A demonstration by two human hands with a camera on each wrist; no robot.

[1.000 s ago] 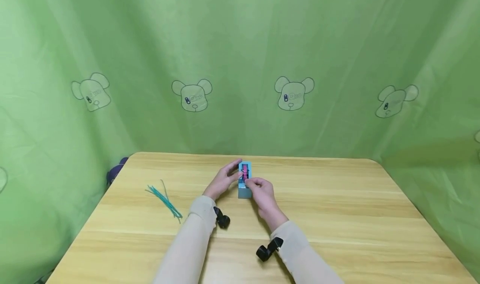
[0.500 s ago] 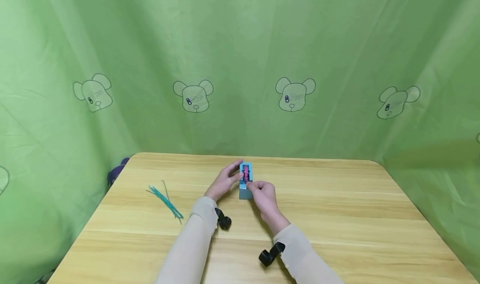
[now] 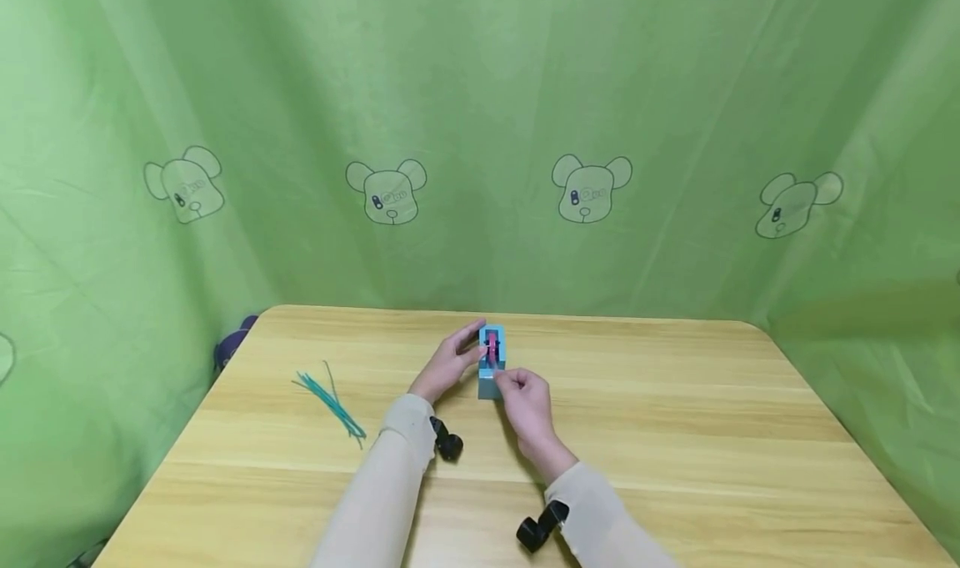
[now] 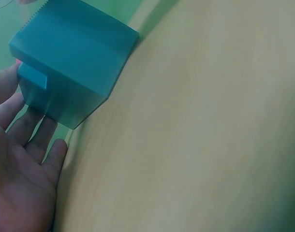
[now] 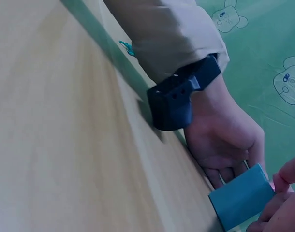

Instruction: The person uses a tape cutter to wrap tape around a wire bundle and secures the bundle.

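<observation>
A teal tape dispenser (image 3: 491,387) stands on the table, a pink-cored roll (image 3: 492,347) sitting in its top. My left hand (image 3: 447,361) grips its left side, thumb over the upper edge by the roll and fingers along the wall. In the left wrist view the toothed cutter edge of the dispenser (image 4: 75,48) shows, with the left hand (image 4: 24,169) against its side. Thumb and forefinger of my right hand (image 3: 528,401) pinch the end of a clear tape strip at the cutter end. The right wrist view shows this right hand (image 5: 285,208) only partly.
A loose bundle of thin teal strips (image 3: 330,403) lies on the wooden table (image 3: 697,434) to the left. A green curtain (image 3: 480,92) hangs behind the table. A purple object (image 3: 234,343) shows past the left edge. Black cameras (image 3: 447,444) are strapped to both wrists.
My right hand has drawn slightly back toward me from the roll to the dispenser's cutter end, pulling tape out. The left hand stays on the dispenser.
</observation>
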